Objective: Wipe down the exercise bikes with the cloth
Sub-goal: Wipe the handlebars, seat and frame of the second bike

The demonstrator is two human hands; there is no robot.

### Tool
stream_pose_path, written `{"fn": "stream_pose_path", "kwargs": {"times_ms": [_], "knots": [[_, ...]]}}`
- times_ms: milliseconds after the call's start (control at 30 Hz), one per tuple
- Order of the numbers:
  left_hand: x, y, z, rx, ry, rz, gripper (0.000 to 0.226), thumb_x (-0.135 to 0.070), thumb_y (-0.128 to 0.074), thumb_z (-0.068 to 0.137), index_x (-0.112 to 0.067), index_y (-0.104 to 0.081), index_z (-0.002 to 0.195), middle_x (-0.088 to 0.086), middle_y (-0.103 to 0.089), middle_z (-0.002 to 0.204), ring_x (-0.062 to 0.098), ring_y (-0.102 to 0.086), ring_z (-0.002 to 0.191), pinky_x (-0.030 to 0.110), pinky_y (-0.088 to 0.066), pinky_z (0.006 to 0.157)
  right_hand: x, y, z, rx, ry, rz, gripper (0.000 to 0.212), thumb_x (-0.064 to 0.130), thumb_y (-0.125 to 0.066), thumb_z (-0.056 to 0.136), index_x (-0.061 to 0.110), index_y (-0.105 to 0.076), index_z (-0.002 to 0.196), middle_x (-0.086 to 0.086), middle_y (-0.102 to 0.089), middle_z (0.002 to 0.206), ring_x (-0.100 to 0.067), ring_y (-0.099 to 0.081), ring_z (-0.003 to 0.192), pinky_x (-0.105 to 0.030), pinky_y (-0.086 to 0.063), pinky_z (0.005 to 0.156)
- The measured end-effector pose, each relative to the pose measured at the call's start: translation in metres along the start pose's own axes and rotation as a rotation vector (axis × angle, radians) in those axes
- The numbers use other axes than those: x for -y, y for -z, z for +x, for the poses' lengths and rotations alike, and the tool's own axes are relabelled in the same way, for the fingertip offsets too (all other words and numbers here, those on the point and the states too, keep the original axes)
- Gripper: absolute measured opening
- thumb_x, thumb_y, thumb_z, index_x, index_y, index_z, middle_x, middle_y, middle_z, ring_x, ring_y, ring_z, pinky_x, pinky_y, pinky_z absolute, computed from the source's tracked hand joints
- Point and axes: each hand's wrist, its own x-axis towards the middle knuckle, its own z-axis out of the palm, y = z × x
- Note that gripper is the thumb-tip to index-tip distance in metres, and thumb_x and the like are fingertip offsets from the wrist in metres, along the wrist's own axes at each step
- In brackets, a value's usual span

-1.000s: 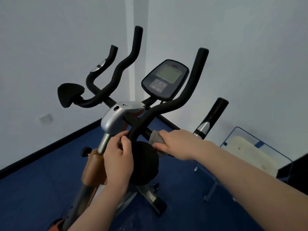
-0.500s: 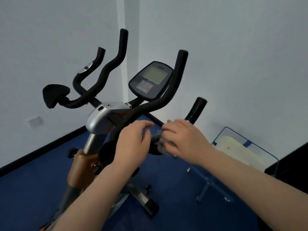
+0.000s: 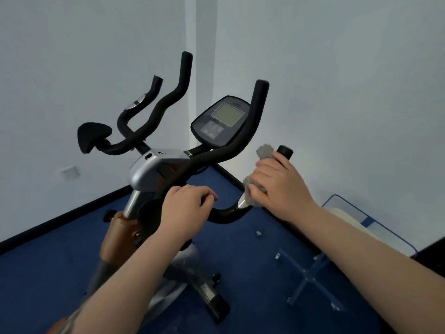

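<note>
An exercise bike (image 3: 154, 169) with black curved handlebars, a silver stem cover and a dark console (image 3: 221, 120) stands in the room's corner. My right hand (image 3: 279, 186) is wrapped around the short right handle (image 3: 285, 150), pressing a grey cloth (image 3: 263, 151) against it; the cloth pokes out above and below my fingers. My left hand (image 3: 185, 208) is closed over the black bar near the right elbow pad, steadying the handlebars. The handle's black tip shows above my right hand.
Blue carpet (image 3: 48, 268) covers the floor, edged by a black baseboard under white walls. A blue-framed stand (image 3: 310, 273) with a clear and cream panel (image 3: 349, 220) leans at the right. A wall socket (image 3: 69, 172) sits low on the left wall.
My right hand has slid with the cloth from the bar near the elbow pad up the short right handle. My left hand moved from the stem to the bar.
</note>
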Motion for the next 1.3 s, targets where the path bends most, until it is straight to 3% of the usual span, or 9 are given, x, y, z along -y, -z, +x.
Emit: {"fn": "stream_pose_path", "kwargs": {"times_ms": [100, 333, 433, 533, 667, 800, 967, 1200, 1300], "knots": [[0.000, -0.002, 0.000, -0.018, 0.011, -0.008, 0.022, -0.028, -0.050, 0.100, -0.033, -0.071, 0.099, -0.015, -0.071, 0.087, 0.004, -0.061, 0.085, 0.030, -0.041, 0.091, 0.040, -0.020, -0.013, -0.049, -0.150, -0.028, 0.027, 0.024, -0.049, 0.091, 0.012, -0.070, 0.078, 0.000, -0.067, 0.080, -0.024, -0.061, 0.098, -0.044, -0.025, 0.116], [-0.001, 0.000, -0.004, -0.047, 0.007, -0.094, 0.023, -0.025, -0.051, 0.100, -0.032, -0.072, 0.095, -0.015, -0.066, 0.076, 0.003, -0.058, 0.076, 0.027, -0.039, 0.087, 0.009, 0.000, -0.002, 0.051, 0.055, -0.008, 0.029, 0.029, -0.048, 0.091, 0.015, -0.068, 0.074, 0.002, -0.063, 0.075, -0.022, -0.061, 0.086, -0.037, -0.033, 0.110], [0.002, 0.003, -0.010, -0.248, 0.109, -0.385, 0.022, -0.021, -0.052, 0.098, -0.030, -0.071, 0.092, -0.013, -0.060, 0.062, 0.003, -0.049, 0.054, 0.031, -0.044, 0.064, 0.037, -0.001, 0.001, 0.066, -0.182, -0.107, 0.034, 0.026, -0.043, 0.091, 0.013, -0.069, 0.073, -0.001, -0.065, 0.076, -0.025, -0.061, 0.088, -0.041, -0.031, 0.111], [0.023, 0.006, -0.021, -0.472, 0.198, -0.298, 0.020, -0.025, -0.047, 0.096, -0.031, -0.066, 0.094, -0.017, -0.062, 0.084, 0.010, -0.057, 0.078, 0.039, -0.043, 0.085, 0.101, -0.023, 0.010, 0.234, -0.205, -0.172, 0.027, 0.023, -0.056, 0.089, 0.013, -0.064, 0.065, -0.005, -0.062, 0.065, -0.028, -0.059, 0.074, -0.046, -0.042, 0.094], [0.066, 0.002, -0.040, -0.368, 0.266, -0.170, 0.037, -0.052, -0.039, 0.094, -0.026, -0.059, 0.112, -0.012, -0.056, 0.107, 0.011, -0.053, 0.100, 0.038, -0.043, 0.087, 0.118, -0.040, 0.038, 0.546, -0.164, -0.141, 0.006, 0.009, -0.052, 0.089, 0.013, -0.056, 0.092, -0.004, -0.060, 0.085, -0.024, -0.052, 0.075, -0.036, -0.034, 0.066], [0.074, -0.005, -0.046, -0.392, 0.314, -0.380, 0.027, -0.054, -0.041, 0.093, -0.037, -0.051, 0.111, -0.022, -0.054, 0.100, -0.005, -0.049, 0.091, 0.020, -0.038, 0.072, 0.109, -0.047, 0.065, 0.740, -0.165, -0.037, 0.030, 0.007, -0.048, 0.093, 0.009, -0.047, 0.122, -0.010, -0.056, 0.114, -0.029, -0.054, 0.093, -0.037, -0.036, 0.065], [0.079, -0.011, -0.047, -0.378, 0.417, -0.683, 0.037, -0.075, -0.046, 0.077, -0.049, -0.053, 0.103, -0.036, -0.056, 0.102, -0.019, -0.052, 0.096, 0.018, -0.041, 0.070, 0.099, -0.047, 0.040, 0.716, -0.191, 0.132, 0.041, 0.051, -0.023, 0.102, 0.017, -0.041, 0.116, 0.001, -0.054, 0.083, -0.024, -0.054, 0.075, -0.037, -0.038, 0.063], [0.084, -0.017, -0.045, -0.353, 0.459, -0.784, 0.041, -0.075, -0.052, 0.072, -0.047, -0.056, 0.102, -0.030, -0.062, 0.099, -0.008, -0.059, 0.093, 0.031, -0.052, 0.080, 0.106, -0.064, 0.078, 0.774, -0.312, 0.384, 0.035, 0.048, -0.027, 0.103, 0.019, -0.040, 0.118, 0.001, -0.059, 0.090, -0.021, -0.058, 0.084, -0.042, -0.048, 0.078], [0.083, -0.016, -0.046, -0.338, 0.438, -0.790, 0.043, -0.078, -0.051, 0.074, -0.046, -0.055, 0.103, -0.029, -0.062, 0.100, -0.008, -0.059, 0.095, 0.033, -0.053, 0.082, 0.105, -0.061, 0.064, 0.760, -0.270, 0.264, 0.031, 0.049, -0.027, 0.102, 0.023, -0.038, 0.114, 0.005, -0.054, 0.079, -0.019, -0.052, 0.071, -0.039, -0.041, 0.064]]}}
